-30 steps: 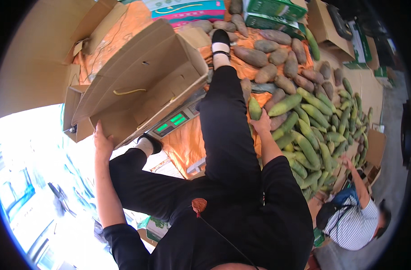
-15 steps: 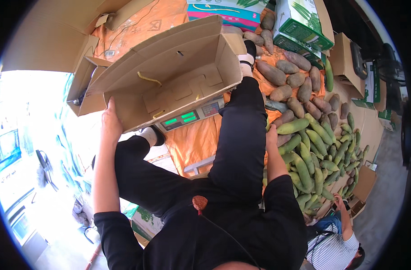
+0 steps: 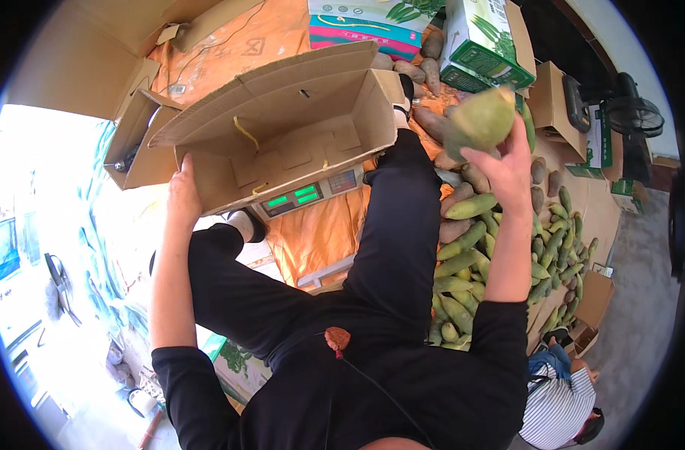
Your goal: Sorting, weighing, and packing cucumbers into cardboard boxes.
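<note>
An open cardboard box (image 3: 282,154) with yellow cord handles rests on a digital scale (image 3: 305,196) with green lit displays. Nothing lies in the part of the box I can see. My left hand (image 3: 183,191) grips the box's left end, thumb over the rim. To the right, my right hand (image 3: 507,161) is raised with its fingers closed around a plump green radish (image 3: 483,120), blurred by motion. Below that hand spreads a pile of green radishes (image 3: 462,259). Brownish-red root vegetables (image 3: 474,176) lie just beyond them.
Printed vegetable cartons (image 3: 489,41) stand at the far right, with a blue and pink carton (image 3: 365,37) beside them. An orange sheet (image 3: 312,240) covers the floor. A fan (image 3: 635,112) stands at the right. At lower right, a person in a striped shirt (image 3: 560,409) bends down.
My right hand has risen from the pile, moving away from me and to the right, with a green radish in it. My left hand stays on the box. The other person has shifted.
</note>
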### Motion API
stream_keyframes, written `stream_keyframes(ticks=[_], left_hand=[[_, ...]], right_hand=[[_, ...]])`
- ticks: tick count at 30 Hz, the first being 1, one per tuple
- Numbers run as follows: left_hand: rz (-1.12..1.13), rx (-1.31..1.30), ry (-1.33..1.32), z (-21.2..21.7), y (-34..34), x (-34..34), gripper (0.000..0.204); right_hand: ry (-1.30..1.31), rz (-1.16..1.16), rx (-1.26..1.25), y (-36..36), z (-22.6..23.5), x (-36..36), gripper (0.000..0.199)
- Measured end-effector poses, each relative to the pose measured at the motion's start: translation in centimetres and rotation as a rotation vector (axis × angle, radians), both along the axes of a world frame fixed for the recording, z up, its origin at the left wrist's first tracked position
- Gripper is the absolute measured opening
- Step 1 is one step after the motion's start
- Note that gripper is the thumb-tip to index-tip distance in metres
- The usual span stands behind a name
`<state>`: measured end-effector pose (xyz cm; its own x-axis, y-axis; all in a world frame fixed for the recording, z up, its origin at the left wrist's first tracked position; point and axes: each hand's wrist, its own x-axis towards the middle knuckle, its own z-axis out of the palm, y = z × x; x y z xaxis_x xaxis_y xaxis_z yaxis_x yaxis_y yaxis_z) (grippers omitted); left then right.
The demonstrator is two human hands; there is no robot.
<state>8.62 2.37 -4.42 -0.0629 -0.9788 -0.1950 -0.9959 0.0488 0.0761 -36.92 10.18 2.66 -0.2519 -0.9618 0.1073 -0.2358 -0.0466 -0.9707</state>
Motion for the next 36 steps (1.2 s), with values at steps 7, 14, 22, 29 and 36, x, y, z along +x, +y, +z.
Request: stream_keyframes(ticks=[7, 14, 22, 29, 36], left_hand=[[-0.002, 0.012, 0.050, 0.7, 0.2, -0.6, 0.060], [-0.049, 0.018, 0.075, 0.6, 0.2, -0.4, 0.060], [-0.042, 0.053, 0.041, -0.9, -0.4, 0.5, 0.082], [0.004, 0.114, 0.048, -0.1, -0.1, -0.1, 0.079], [-0.008, 0.123, -0.013, -0.1, -0.3, 0.3, 0.082]], right_hand=[[0.460, 0.540, -0.220, -7.5, 1.7, 10.0, 0.056], [1.022, 0.869, 0.232, -12.1, -6.2, 17.7, 0.049], [1.261, 0.829, 0.612, -13.0, -13.5, 19.5, 0.040], [0.796, 0.855, 0.335, -11.4, -8.1, 16.2, 0.041], [0.236, 0.200, 0.055, -7.3, -5.5, 0.6, 0.035]])
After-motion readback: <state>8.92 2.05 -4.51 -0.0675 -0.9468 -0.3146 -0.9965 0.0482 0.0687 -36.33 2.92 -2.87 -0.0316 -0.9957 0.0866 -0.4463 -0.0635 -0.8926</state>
